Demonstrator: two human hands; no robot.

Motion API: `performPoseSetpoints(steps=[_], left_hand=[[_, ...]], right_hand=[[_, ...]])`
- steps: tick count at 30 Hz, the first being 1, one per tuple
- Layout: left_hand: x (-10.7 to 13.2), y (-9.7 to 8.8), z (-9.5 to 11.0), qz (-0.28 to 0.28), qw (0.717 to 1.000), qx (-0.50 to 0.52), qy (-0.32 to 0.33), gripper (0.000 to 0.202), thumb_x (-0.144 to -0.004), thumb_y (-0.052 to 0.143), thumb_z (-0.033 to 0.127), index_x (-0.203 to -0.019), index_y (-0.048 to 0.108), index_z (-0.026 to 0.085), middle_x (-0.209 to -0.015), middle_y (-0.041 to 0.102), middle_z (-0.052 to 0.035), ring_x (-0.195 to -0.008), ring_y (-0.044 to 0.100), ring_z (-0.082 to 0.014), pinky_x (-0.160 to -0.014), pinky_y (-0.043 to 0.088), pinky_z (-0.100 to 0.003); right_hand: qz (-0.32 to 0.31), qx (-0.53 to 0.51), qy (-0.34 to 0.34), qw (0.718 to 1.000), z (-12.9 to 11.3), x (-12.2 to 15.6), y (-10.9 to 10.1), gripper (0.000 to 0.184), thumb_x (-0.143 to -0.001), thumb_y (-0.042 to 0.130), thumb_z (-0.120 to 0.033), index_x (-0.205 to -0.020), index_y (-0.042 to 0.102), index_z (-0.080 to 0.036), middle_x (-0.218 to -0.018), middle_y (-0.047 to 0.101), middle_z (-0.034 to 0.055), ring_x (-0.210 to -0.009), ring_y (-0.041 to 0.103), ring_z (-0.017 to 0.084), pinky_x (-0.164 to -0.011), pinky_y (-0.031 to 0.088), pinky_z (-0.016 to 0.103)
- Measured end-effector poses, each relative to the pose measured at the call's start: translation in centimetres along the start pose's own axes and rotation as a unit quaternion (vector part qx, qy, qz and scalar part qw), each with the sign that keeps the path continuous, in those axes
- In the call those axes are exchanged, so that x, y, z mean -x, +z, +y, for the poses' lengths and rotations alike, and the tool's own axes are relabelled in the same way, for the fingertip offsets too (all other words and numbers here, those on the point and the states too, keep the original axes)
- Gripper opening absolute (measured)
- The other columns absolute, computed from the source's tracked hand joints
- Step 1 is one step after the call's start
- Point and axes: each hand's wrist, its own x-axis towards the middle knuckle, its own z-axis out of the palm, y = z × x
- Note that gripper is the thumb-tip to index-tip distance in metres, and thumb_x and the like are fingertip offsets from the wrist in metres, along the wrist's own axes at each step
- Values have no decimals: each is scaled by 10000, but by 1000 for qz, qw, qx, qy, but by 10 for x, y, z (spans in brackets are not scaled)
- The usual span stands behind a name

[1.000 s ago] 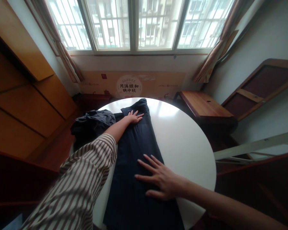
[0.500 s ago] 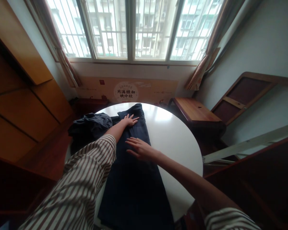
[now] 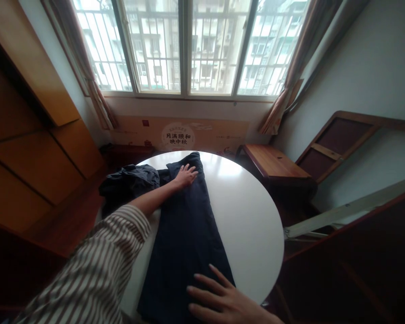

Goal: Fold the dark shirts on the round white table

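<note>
Looking down through the head cam, I saw a long dark navy cloth garment [image 3: 185, 238] laid flat, running lengthwise across a round glossy white bench [image 3: 246, 216]. The left grip [image 3: 185, 177] was open, palm down on the far end of the garment with the fingers spread and nothing pinched, and a brown-and-cream striped sleeve [image 3: 97, 265] covered the upper arm. The right grip [image 3: 221, 303] was open too, fingers splayed on the near end of the garment at the bottom of the shot, with no grasp there either. Just left of the garment and touching it, a crumpled dark grey-blue fabric heap [image 3: 128, 186] sat at the bench's edge. Behind all that was a barred window [image 3: 189, 49] with brownish curtains [image 3: 292, 76], and a tan printed poster [image 3: 178, 135] ran along the wall below the sill.
</note>
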Motion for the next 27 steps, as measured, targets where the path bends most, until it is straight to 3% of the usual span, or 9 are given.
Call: performPoseSetpoints(steps=[2,5,7,8,11,14,18,23,27], left_hand=[[49,-11,23,44,993,42,104,403,-1004,345,255,-1308,591,159,-1343,584,-139,-1241,533,-282,-1098,350,-475],[153,-24,54,23,971,100,217,342,-1002,392,280,-1228,623,169,-1234,644,-121,-1142,594,-225,-1056,414,-401],[225,-27,69,-11,963,128,239,357,-978,470,342,-1279,587,190,-1292,618,-123,-1192,573,-232,-1098,388,-410],[256,-27,74,-36,962,131,237,460,-940,542,426,-1344,539,205,-1357,581,-125,-1254,537,-260,-1125,362,-442],[323,-18,82,-79,965,95,230,825,-831,649,562,-1515,328,230,-1519,418,-134,-1402,368,-357,-1138,316,-553],[351,-3,81,-51,974,50,215,816,-868,648,487,-1544,267,237,-1547,365,-134,-1429,323,-354,-1134,331,-539],[360,10,76,-16,971,11,239,724,-913,605,467,-1530,307,237,-1547,369,-114,-1440,315,-308,-1142,358,-466],[362,8,77,22,964,-8,264,633,-927,587,466,-1486,388,246,-1532,401,-101,-1443,312,-292,-1131,381,-452],[368,4,84,47,955,9,293,467,-969,527,260,-1431,465,237,-1447,515,-98,-1395,404,-276,-1099,432,-432]], right_hand=[[40,84,23,995,1,31,4,442,-991,510,-275,-1430,480,-231,-1507,450,21,-1451,286,258,-1207,203,483],[91,163,42,981,1,70,17,448,-990,497,-336,-1418,507,-206,-1496,464,34,-1451,288,260,-1220,157,462],[108,188,52,975,0,84,27,445,-993,477,-348,-1413,521,-204,-1491,472,24,-1446,301,254,-1226,138,434],[114,192,58,973,0,87,32,442,-991,476,-332,-1412,524,-209,-1493,469,22,-1445,302,258,-1227,134,434],[139,185,85,969,1,83,38,463,-958,480,-219,-1419,521,-220,-1503,455,39,-1453,276,287,-1222,109,481],[139,168,76,973,3,73,33,467,-947,502,-227,-1414,526,-231,-1503,450,44,-1460,250,294,-1212,82,527],[111,131,27,985,4,68,18,396,-979,506,-322,-1357,575,-223,-1468,491,22,-1443,302,234,-1213,124,476],[108,84,-1,991,1,72,16,335,-997,457,-208,-1289,613,-155,-1372,589,55,-1382,409,209,-1194,182,438],[155,-5,-9,988,-7,76,16,367,-1006,448,-214,-1352,545,-140,-1250,678,72,-1272,545,188,-1162,275,396]])
